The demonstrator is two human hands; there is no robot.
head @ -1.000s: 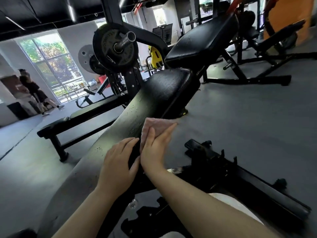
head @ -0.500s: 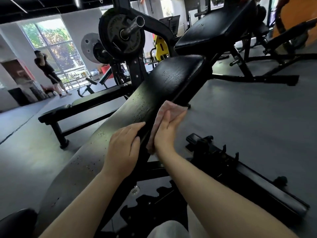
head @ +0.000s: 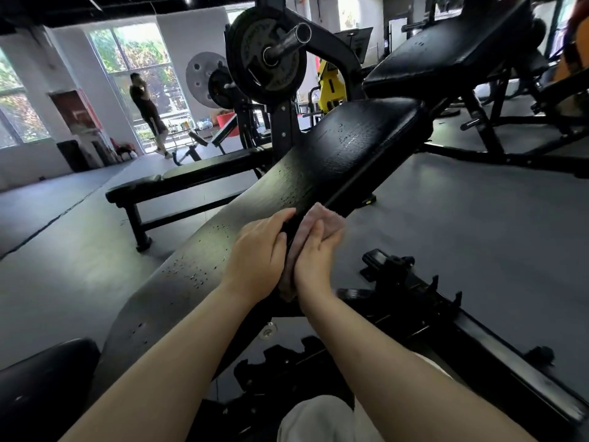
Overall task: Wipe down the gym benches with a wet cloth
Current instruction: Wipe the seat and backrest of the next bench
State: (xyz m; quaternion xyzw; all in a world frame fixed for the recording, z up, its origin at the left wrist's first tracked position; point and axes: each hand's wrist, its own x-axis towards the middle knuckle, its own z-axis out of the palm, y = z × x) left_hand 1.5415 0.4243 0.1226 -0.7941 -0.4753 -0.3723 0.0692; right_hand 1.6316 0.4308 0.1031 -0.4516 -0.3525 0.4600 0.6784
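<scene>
The person leans over a long black padded bench [head: 334, 161] that slopes away from the camera, its top surface dotted with small water drops. Both bare forearms reach forward along its right edge.

The left hand [head: 258, 250] lies on top of the pad near that edge, fingers relaxed and nearly straight, fingertips reaching just over the rim; its grip holds nothing. The right hand [head: 314, 253] is flat, fingers straight and together, pressing a pinkish cloth [head: 322, 218] against the side face of the pad. The cloth is sandwiched between palm and bench, with a folded corner showing past the fingertips and a strip showing between the 2 hands down toward the wrist. That grip is open-palmed, not curled round the cloth.

Below the pad, the black metal frame [head: 414, 301] of the bench runs off to the lower right across the grey floor [head: 462, 234]. A flat bench [head: 191, 177] stands to the left, well apart. Behind it rises a rack carrying a weight plate [head: 271, 55] on a steel sleeve. Another angled black pad [head: 446, 55] sits beyond the far end of the wiped bench. A person [head: 148, 113] stands by the bright windows at the back left.
</scene>
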